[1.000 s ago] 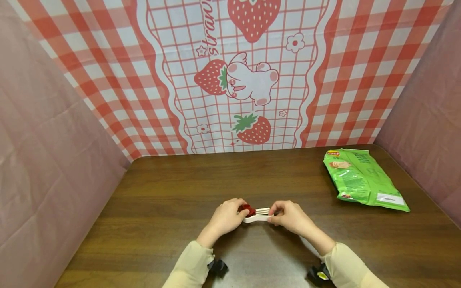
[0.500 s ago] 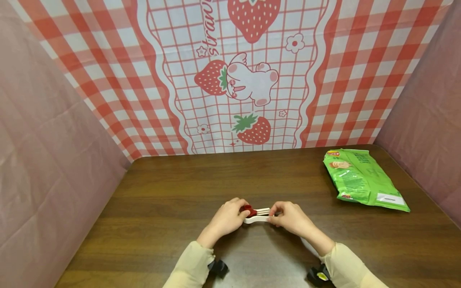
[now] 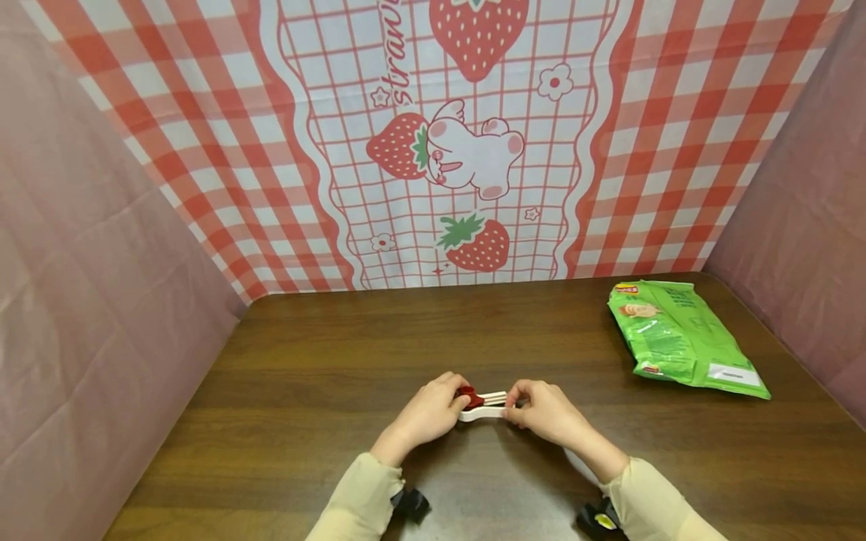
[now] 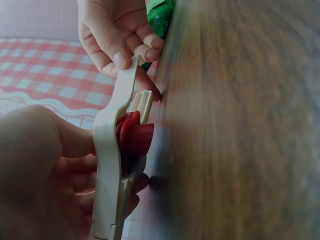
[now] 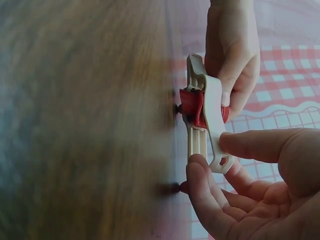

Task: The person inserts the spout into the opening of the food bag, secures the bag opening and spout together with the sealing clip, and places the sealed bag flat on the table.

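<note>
Hardly anything has moved since a second ago; both hands stay in the same spot. Closest are my pale yellow sleeves [image 3: 361, 492], with a small black thing [image 3: 410, 505] under each wrist. Past them, my left hand [image 3: 428, 409] holds one end of a white clip [image 3: 482, 412], thumb on its outside. My right hand [image 3: 549, 412] pinches the other end. A red piece [image 3: 471, 397] sits between the clip's two arms. I can't tell if the clip touches the brown table [image 3: 379, 338]. Farther off, a shiny green bag [image 3: 686, 334] lies to the right, before a strawberry cloth [image 3: 541, 173].
</note>
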Available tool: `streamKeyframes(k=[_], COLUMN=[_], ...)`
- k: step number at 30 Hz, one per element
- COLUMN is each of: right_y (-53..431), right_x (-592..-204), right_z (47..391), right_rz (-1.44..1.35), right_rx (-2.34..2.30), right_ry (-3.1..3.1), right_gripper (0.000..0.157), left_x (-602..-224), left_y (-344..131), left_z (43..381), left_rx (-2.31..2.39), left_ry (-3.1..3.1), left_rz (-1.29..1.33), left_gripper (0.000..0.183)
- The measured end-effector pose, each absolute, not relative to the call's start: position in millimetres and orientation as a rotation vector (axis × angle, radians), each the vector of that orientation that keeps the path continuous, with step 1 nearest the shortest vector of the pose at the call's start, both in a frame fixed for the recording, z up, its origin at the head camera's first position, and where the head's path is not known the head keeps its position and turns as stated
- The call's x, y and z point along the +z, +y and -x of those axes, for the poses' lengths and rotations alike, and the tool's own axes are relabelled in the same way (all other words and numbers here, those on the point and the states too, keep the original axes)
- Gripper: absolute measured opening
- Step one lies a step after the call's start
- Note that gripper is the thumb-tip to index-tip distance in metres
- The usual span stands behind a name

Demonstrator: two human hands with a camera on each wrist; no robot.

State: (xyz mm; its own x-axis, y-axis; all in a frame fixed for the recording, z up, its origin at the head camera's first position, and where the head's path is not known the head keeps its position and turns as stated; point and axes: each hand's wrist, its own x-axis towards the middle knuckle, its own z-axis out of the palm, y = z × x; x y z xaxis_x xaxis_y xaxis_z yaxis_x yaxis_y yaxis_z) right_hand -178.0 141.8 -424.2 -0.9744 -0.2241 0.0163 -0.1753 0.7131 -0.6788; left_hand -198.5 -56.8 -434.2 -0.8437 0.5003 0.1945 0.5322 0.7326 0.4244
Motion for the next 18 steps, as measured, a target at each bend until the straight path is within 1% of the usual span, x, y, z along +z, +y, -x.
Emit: streamKeyframes(k=[9, 18], right_y=[140.0, 138.1], right_x=[-421.9, -420.7], right_z=[175.8, 174.3], right_rz=[0.405, 0.361], right_rx=[-1.053, -1.067], right_ry=[2.901, 2.883], right_gripper=[0.012, 0.012], left_x=[-431.9, -432.2], left_y=[-56.6, -57.3], left_z=[199.5, 199.2], left_rx=[-0.698, -0.707], left_ry=[-2.908, -2.867], left_rz=[0.869, 0.913], left_gripper=[0.012, 0.013])
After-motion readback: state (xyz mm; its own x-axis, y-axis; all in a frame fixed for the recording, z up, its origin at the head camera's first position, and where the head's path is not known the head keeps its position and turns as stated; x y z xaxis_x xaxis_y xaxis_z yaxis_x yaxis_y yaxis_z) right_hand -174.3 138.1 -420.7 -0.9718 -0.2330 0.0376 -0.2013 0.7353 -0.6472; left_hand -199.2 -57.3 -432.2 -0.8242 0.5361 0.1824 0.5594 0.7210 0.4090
